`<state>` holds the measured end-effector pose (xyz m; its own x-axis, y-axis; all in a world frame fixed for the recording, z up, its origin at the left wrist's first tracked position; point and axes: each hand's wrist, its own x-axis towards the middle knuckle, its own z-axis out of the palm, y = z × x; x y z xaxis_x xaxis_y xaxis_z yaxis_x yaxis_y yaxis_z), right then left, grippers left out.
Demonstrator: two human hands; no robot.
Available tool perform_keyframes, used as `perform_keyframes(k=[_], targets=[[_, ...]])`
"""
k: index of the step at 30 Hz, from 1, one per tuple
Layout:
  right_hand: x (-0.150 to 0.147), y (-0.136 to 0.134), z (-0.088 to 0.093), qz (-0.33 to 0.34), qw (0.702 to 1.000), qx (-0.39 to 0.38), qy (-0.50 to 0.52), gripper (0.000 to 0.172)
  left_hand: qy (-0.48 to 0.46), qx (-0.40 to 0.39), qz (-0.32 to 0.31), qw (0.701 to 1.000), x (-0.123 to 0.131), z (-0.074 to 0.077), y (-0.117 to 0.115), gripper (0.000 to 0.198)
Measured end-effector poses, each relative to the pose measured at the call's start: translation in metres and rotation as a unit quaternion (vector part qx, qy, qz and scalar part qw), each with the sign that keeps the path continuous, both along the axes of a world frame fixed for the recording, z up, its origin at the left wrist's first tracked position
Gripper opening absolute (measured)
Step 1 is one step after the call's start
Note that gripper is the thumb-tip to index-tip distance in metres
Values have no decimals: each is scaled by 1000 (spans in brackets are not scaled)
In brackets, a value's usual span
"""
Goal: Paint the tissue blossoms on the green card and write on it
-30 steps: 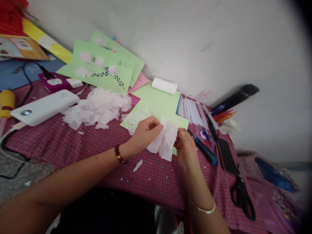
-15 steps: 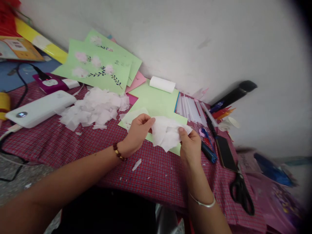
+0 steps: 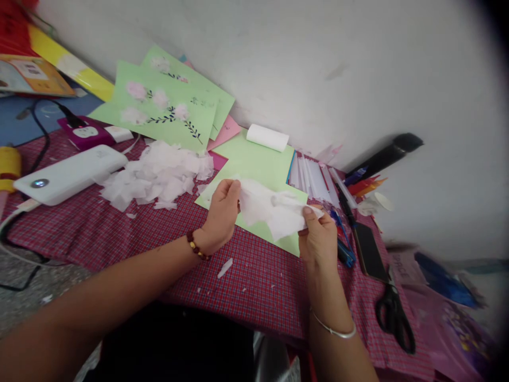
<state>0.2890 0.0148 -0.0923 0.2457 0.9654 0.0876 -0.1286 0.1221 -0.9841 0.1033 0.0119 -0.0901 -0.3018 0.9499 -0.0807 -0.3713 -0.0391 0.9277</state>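
Observation:
A thin white tissue sheet [image 3: 274, 209] is stretched between my two hands, over a light green paper [image 3: 254, 159] on the table. My left hand [image 3: 225, 212] pinches its left end between thumb and fingers. Its right end is gripped by my right hand [image 3: 318, 231], with a corner poking out past the thumb. A white roll [image 3: 268, 138] lies at the back of the green paper. To the left is a heap of torn white tissue pieces [image 3: 155, 175].
Green sheets with tissue flowers [image 3: 163, 103] lean on the wall. A white power bank [image 3: 71, 174] and purple socket [image 3: 85, 132] are at the left. On the right lie a black phone [image 3: 370, 250], black scissors [image 3: 393, 315] and a blue cutter [image 3: 345, 253].
My hands have moved apart, the left slightly up and left, the right to the right. The tissue between them is pulled wider and straighter.

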Motion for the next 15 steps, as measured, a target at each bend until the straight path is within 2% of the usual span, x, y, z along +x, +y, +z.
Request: perform_keyframes(k=[1,3,6,8,10,12,15], targets=[[0,0,-1,1,1000,-9,13,28,-25,-6,-21,999,1,0,0,25],[-3,0,-2,6,999,-24,23,28,-77,-29,-105,991,3,-1,-2,30],[-7,-1,-4,17,999,-40,-1,29,-120,-64,-250,959,7,-1,-7,31],[-10,-1,-5,19,999,-47,-18,29,-123,-57,-312,940,9,-2,-12,32],[-11,0,-7,18,998,-50,-25,31,-97,-45,-350,931,12,-4,-16,30],[-10,1,-8,20,998,-51,-29,35,-26,-36,-371,928,14,-8,-19,23],[-7,-2,-8,66,995,-54,-42,44,101,2,-344,934,18,-13,-21,18]])
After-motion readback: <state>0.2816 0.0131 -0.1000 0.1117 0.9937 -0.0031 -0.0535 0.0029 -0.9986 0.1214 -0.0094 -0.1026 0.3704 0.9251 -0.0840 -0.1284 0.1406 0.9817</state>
